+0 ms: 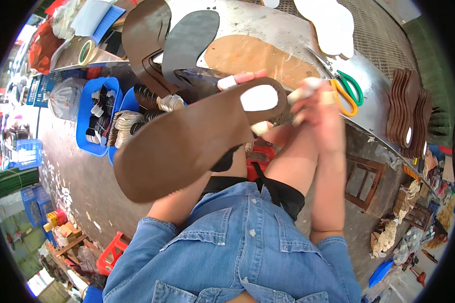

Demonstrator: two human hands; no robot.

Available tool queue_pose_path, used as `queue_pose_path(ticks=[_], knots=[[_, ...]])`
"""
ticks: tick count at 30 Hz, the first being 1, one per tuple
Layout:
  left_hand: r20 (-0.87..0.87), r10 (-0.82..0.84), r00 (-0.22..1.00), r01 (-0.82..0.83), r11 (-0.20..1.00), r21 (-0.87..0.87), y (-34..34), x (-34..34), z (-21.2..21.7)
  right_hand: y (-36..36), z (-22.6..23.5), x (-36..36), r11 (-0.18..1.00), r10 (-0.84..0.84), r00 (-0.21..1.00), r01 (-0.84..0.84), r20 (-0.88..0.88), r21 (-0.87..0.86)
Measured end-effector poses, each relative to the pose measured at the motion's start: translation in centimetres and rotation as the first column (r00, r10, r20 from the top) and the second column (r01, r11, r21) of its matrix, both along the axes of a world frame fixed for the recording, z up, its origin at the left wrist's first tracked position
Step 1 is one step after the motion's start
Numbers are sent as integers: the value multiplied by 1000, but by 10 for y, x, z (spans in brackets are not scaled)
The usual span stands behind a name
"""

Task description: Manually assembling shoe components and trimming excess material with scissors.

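A brown shoe insole (182,144) with a white oval patch at its narrower end is held up over my lap, tilted with its wide end to the lower left. My left hand (242,78) grips it from behind near the patch. Fingers, one wrapped in white, show along its upper edge; the palm is hidden. Close to the patched end is my right hand (316,103), its taped fingers bent and smeared by motion. Whether it touches the insole or pinches anything is unclear. On the table beyond lie brown soles (144,30), a dark grey sole (192,40) and a tan piece (260,55).
Orange- and green-handled scissors (346,96) lie by the table edge, right of my right hand. Stacked brown insoles (404,103) stand farther right, near white pieces (328,25). Blue bins (81,118) with bundled straps are at left, below a tape roll (87,52).
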State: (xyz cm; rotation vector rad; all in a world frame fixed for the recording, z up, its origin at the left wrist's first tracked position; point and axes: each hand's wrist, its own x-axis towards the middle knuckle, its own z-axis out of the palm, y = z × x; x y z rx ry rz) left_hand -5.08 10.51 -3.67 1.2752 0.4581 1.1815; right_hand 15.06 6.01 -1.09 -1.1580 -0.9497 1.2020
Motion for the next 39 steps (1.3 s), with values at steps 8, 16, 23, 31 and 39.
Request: queue_pose_path(ticks=[8, 16, 23, 31, 39], knots=[[163, -47, 986, 91, 957, -276, -14, -31, 16, 26, -14, 139, 968, -157, -75, 184, 985, 168], [-41, -9, 999, -1, 974, -228, -13, -36, 10, 30, -12, 131, 978, -39, -17, 204, 999, 42], [189, -19, 982, 105, 884, -456, -12, -45, -45, -40, -1, 68, 996, -54, 670, 84, 741, -4], [330, -216, 919, 386, 668, -636, -9, -58, -48, -88, -31, -2, 990, 135, 444, -97, 886, -102], [518, -173, 837, 499, 630, -596, -17, -62, -90, -91, -45, -4, 980, 177, 453, -165, 874, -113]])
